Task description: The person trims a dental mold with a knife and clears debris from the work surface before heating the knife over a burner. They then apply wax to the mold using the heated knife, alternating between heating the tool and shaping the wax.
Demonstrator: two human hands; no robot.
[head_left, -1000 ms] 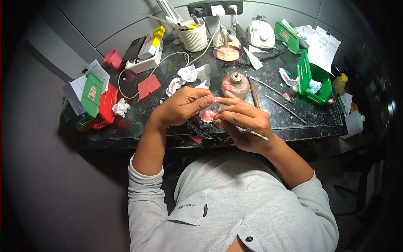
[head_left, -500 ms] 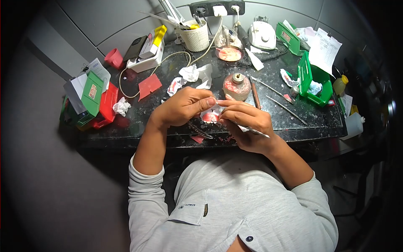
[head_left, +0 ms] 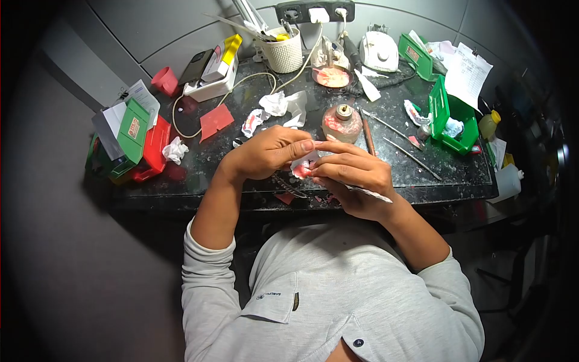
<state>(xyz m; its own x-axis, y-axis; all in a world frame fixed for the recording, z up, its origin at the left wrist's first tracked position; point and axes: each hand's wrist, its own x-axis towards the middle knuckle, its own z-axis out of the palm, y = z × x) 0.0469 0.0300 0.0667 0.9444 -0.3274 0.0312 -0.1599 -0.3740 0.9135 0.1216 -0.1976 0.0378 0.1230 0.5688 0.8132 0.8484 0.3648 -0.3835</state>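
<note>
Above the front edge of the bench, my left hand (head_left: 265, 154) is closed on a dental model (head_left: 301, 171) with pink wax and white teeth. My right hand (head_left: 356, 172) meets it from the other side, its fingers bent over the model and covering much of it. A thin metallic hand tool (head_left: 375, 195) sticks out below the right palm, its working end hidden. Just beyond the hands stands a glass spirit lamp (head_left: 342, 125) smeared with pink. A brown-handled tool (head_left: 368, 137) lies beside the lamp.
A red wax sheet (head_left: 216, 122) and crumpled paper (head_left: 175, 150) lie to the left. Two metal instruments (head_left: 413, 158) rest at right, near a green box (head_left: 455, 123). A dish of pink material (head_left: 332, 76) and a white woven cup (head_left: 283, 53) stand behind.
The model has turned and tilted between my hands, so less of its pink wax and teeth shows. My right fingers now reach further across it.
</note>
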